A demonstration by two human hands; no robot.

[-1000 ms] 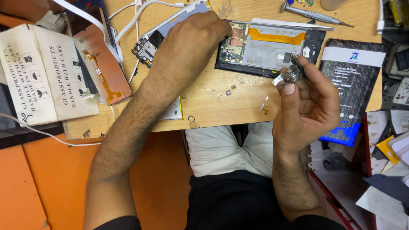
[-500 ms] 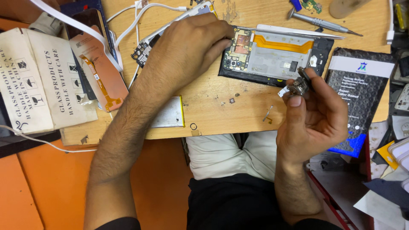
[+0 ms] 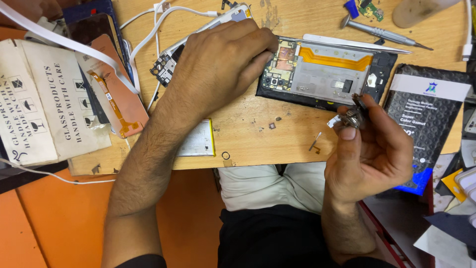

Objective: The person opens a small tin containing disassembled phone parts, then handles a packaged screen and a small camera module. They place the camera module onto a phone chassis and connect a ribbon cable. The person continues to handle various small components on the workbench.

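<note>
The left hand [image 3: 218, 64] lies flat over the near end of an opened phone [image 3: 327, 74], its fingers curled down onto the edge by the exposed circuit board; that grip holds nothing up and seems only to pin the phone to the bench [image 3: 248, 129] so that it does not slide. The right hand [image 3: 369, 154] is raised just off the bench edge, its grip narrow: thumb and fingertips pinch a small metal part [image 3: 353, 118] with a short white tab beside it. What exactly the part is cannot be told at this size. It sits close in front of the phone's far corner, apart from it, and is turned up toward the camera, likely for a close look.

Beyond the pinned phone lie a pair of slim tweezers [image 3: 357, 43] and a screwdriver [image 3: 382, 32], within easy reach of the right grip. To the right of that grip rests a dark padded pouch [image 3: 431, 124]. Left of the holding hand are a copper-coloured back cover [image 3: 116, 84] with an orange flex strip, white cables [image 3: 148, 30], and a printed cardboard box [image 3: 44, 104]. A thin white battery-like slab [image 3: 201, 141] lies under the left forearm.
</note>
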